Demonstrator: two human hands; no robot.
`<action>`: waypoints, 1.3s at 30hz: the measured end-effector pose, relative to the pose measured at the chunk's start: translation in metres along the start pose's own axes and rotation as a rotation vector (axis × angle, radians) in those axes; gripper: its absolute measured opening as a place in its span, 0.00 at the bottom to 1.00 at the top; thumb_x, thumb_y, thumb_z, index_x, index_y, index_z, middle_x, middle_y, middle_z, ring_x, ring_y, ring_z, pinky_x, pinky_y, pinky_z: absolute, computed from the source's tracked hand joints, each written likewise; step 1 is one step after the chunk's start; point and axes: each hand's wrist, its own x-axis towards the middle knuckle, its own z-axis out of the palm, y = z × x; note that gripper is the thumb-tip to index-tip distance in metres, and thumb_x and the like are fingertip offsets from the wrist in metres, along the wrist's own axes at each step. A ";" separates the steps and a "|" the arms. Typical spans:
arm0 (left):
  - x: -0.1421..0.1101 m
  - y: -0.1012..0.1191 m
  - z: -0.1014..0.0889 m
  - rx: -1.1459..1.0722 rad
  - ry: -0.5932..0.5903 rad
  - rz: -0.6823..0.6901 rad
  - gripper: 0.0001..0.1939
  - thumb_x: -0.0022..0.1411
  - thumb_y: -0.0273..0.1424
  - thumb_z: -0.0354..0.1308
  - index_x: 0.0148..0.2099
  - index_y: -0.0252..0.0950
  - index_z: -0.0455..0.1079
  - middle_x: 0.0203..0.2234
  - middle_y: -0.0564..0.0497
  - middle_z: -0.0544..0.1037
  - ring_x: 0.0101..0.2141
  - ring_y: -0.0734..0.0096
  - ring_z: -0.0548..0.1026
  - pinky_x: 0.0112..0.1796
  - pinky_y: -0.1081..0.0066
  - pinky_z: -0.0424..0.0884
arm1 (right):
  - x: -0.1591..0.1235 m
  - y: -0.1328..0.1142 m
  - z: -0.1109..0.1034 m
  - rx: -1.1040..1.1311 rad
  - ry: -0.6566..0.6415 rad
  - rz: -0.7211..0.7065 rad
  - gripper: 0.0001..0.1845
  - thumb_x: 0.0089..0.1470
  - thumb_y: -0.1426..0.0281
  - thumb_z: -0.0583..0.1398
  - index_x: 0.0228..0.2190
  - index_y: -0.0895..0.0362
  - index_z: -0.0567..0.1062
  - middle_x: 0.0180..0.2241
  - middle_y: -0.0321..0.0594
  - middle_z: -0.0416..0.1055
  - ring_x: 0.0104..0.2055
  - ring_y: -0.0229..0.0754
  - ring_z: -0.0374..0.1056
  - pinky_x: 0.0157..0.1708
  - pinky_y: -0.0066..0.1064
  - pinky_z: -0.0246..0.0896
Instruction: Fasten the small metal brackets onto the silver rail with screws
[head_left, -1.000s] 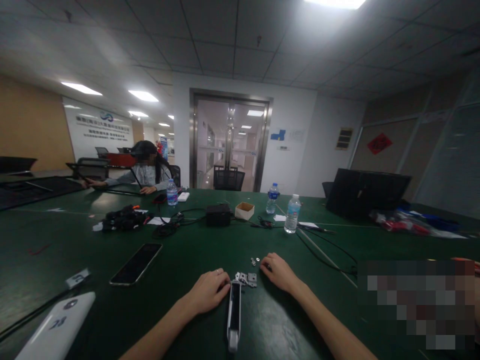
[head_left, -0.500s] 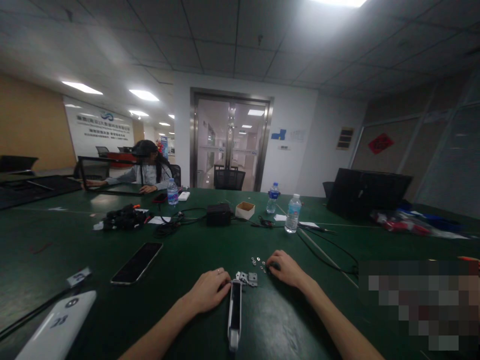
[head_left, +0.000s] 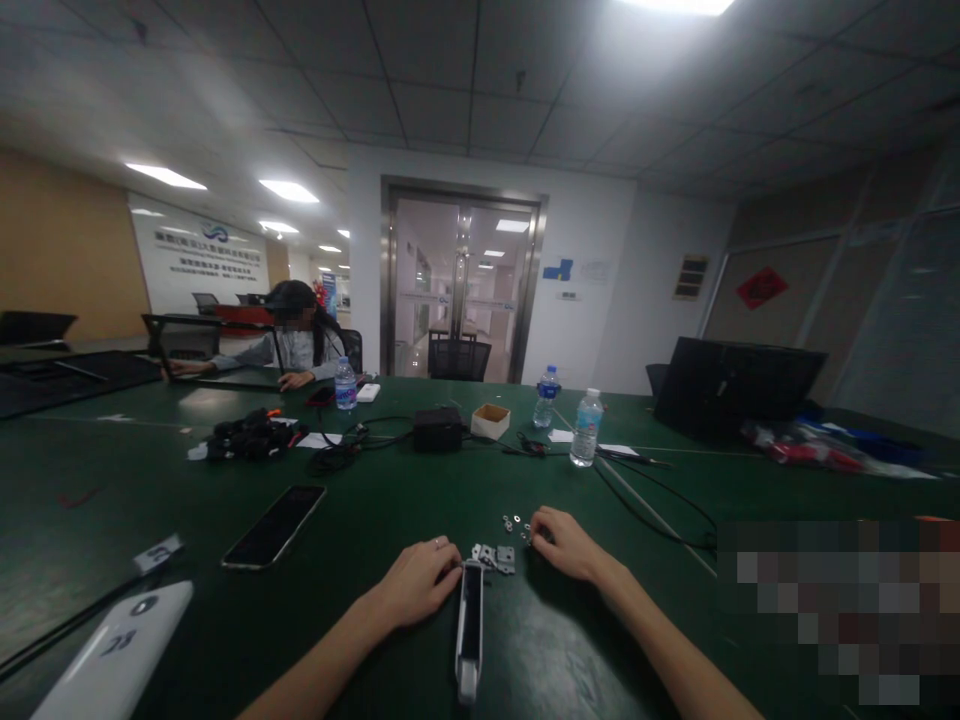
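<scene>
My left hand [head_left: 422,582] rests on the green table with its fingers curled together. Its fingertips press against the far end of a narrow white part [head_left: 469,640] with a long dark slot, which points towards me. Just beyond that end are several small grey metal plates [head_left: 504,558]. My right hand [head_left: 562,543] lies to the right, fingers bent and drawn together over the table; whatever is between the fingertips is hidden. Beside those fingertips, several small ring-shaped metal washers [head_left: 517,519] are scattered.
A dark phone [head_left: 275,527] and a white casing [head_left: 120,650] lie to the left. Farther back are cables, a black box [head_left: 437,430], an open small carton [head_left: 490,422] and a water bottle [head_left: 586,430]. Across the table a person [head_left: 307,335] handles a black frame.
My right hand has shifted slightly left and down, and its fingers have drawn in beside the washers. My left hand and the white part have stayed in place.
</scene>
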 end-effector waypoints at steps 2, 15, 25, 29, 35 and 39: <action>0.000 0.000 0.000 0.006 0.002 0.007 0.11 0.69 0.34 0.48 0.46 0.40 0.70 0.40 0.50 0.72 0.38 0.66 0.72 0.39 0.69 0.68 | -0.001 -0.011 0.003 0.046 -0.019 -0.043 0.06 0.54 0.74 0.55 0.28 0.58 0.72 0.32 0.39 0.69 0.35 0.39 0.65 0.37 0.29 0.58; 0.004 -0.006 0.007 0.064 0.038 0.060 0.12 0.69 0.35 0.47 0.44 0.39 0.70 0.39 0.50 0.73 0.37 0.67 0.72 0.36 0.71 0.66 | -0.004 -0.046 0.025 0.101 -0.077 -0.179 0.05 0.57 0.71 0.56 0.31 0.57 0.73 0.32 0.38 0.71 0.34 0.39 0.66 0.36 0.28 0.59; 0.004 -0.008 0.008 0.049 0.033 0.053 0.12 0.69 0.36 0.46 0.45 0.39 0.70 0.39 0.50 0.72 0.37 0.66 0.71 0.36 0.70 0.66 | -0.005 -0.051 0.020 0.122 -0.088 -0.167 0.08 0.58 0.71 0.56 0.37 0.56 0.76 0.35 0.38 0.74 0.37 0.40 0.69 0.38 0.29 0.61; 0.004 -0.009 0.008 0.043 0.041 0.062 0.12 0.69 0.36 0.46 0.45 0.39 0.70 0.38 0.50 0.72 0.36 0.67 0.71 0.35 0.71 0.66 | -0.005 -0.054 0.018 0.162 -0.090 -0.155 0.09 0.57 0.71 0.56 0.36 0.56 0.77 0.33 0.38 0.76 0.35 0.39 0.70 0.36 0.27 0.62; 0.004 -0.008 0.008 0.047 0.039 0.060 0.12 0.69 0.35 0.46 0.45 0.39 0.70 0.39 0.50 0.72 0.37 0.68 0.71 0.35 0.71 0.66 | -0.005 -0.056 0.019 0.241 -0.085 -0.148 0.07 0.53 0.71 0.60 0.35 0.56 0.78 0.30 0.36 0.76 0.31 0.37 0.70 0.32 0.25 0.63; 0.005 -0.007 0.008 0.050 0.039 0.046 0.12 0.69 0.35 0.47 0.44 0.38 0.70 0.38 0.50 0.73 0.36 0.67 0.71 0.36 0.70 0.66 | -0.004 -0.057 0.029 0.266 -0.010 -0.161 0.06 0.51 0.72 0.61 0.34 0.57 0.77 0.30 0.36 0.75 0.30 0.37 0.69 0.31 0.25 0.63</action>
